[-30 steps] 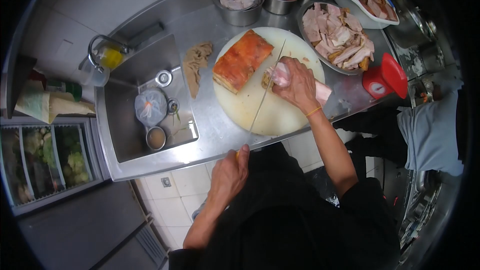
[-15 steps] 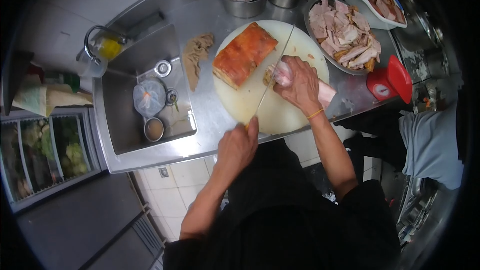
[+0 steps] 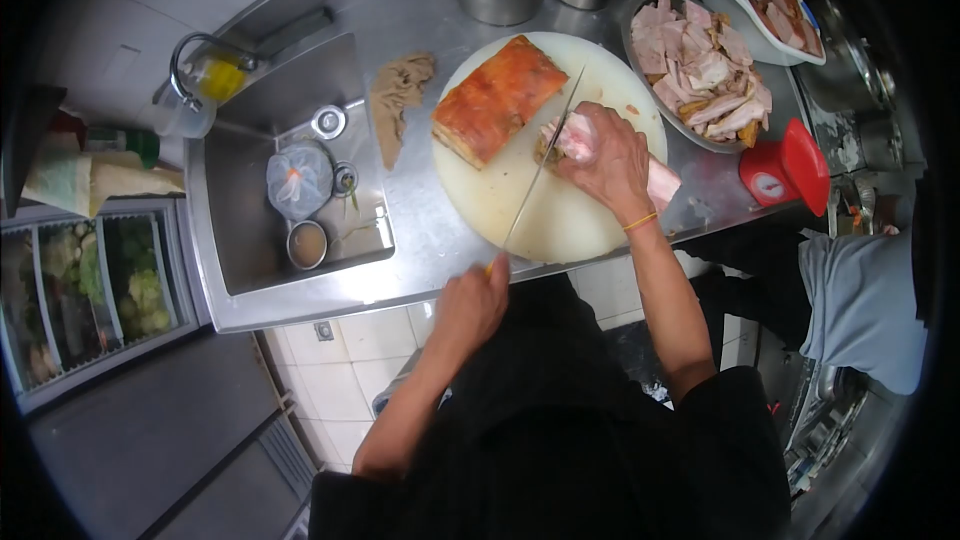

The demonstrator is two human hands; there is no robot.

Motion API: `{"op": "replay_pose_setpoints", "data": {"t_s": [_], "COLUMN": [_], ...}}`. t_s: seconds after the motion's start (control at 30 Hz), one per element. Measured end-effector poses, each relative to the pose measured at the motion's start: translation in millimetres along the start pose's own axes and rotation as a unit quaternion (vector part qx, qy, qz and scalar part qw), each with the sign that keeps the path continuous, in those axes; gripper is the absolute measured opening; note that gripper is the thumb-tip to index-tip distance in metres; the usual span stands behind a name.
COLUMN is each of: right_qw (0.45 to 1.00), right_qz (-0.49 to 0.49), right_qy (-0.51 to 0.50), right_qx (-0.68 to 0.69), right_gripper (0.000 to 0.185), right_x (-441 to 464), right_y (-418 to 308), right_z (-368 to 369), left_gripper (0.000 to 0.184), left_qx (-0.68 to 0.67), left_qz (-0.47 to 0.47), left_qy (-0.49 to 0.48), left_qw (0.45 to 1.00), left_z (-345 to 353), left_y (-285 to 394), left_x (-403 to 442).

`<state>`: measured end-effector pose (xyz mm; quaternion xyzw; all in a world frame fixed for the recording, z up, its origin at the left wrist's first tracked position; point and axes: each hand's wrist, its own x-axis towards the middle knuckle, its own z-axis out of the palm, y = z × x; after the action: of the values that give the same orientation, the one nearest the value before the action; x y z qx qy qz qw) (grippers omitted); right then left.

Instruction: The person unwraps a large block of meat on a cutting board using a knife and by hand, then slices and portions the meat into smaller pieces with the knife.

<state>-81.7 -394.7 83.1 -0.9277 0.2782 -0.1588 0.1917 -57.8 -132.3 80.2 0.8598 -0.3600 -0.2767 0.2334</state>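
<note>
My left hand point(image 3: 472, 310) is closed round the handle of a long knife point(image 3: 541, 168), near the counter's front edge. The thin blade slants away from me over a round white cutting board point(image 3: 480, 208). Just right of the blade, my right hand point(image 3: 612, 162) presses down on a piece of pork point(image 3: 577, 135), its fingers wrapped over it. The blade lies against or close beside the meat's left end; contact is hard to make out. A large block of pork with orange-brown skin point(image 3: 498, 98) rests on the board's left part, apart from both hands.
Behind the board, a metal tray point(image 3: 632, 30) holds sliced meat. A red scale point(image 3: 790, 170) stands at right. Left are a brown cloth point(image 3: 398, 105) and a sink point(image 3: 235, 285) with a bagged item point(image 3: 299, 183). Another person point(image 3: 865, 305) stands at the right.
My left hand has drawn the knife back toward my body. My right hand still holds the pork, and the whole view has shifted slightly.
</note>
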Motion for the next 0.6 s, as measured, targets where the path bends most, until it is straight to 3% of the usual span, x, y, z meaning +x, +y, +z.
{"op": "replay_pose_setpoints", "data": {"t_s": [0.07,0.17,0.37,0.43,0.5,0.57,0.6], "right_qw": [0.999,0.998,0.999,0.999,0.999,0.999,0.999], "right_qz": [0.02,0.029,0.014,0.002,-0.006,0.005,0.01], "right_qy": [-0.026,-0.045,-0.045,-0.035,-0.031,-0.023,-0.021], "right_qx": [-0.008,-0.016,-0.016,-0.018,-0.022,-0.025,-0.023], "right_gripper": [0.058,0.059,0.06,0.059,0.06,0.06,0.061], "right_x": [2,3,2,-2,-2,-2,-5], "right_y": [-3,-6,-3,-3,-1,-2,-4], "right_z": [-3,-5,-2,-1,0,0,1], "left_gripper": [0.06,0.06,0.061,0.062,0.053,0.04,0.04], "left_qx": [-0.055,-0.048,-0.035,0.016,0.027,0.0,0.029], "left_qz": [-0.166,-0.2,-0.204,-0.077,-0.056,-0.14,-0.096], "left_qy": [-0.042,-0.038,-0.07,-0.052,-0.042,-0.04,-0.031], "left_qw": [0.984,0.978,0.976,0.996,0.997,0.989,0.994], "left_z": [-11,-23,-29,-11,4,7,16], "left_y": [1,5,5,-7,-10,-3,-11], "left_x": [-31,-60,-44,-22,1,20,15]}}
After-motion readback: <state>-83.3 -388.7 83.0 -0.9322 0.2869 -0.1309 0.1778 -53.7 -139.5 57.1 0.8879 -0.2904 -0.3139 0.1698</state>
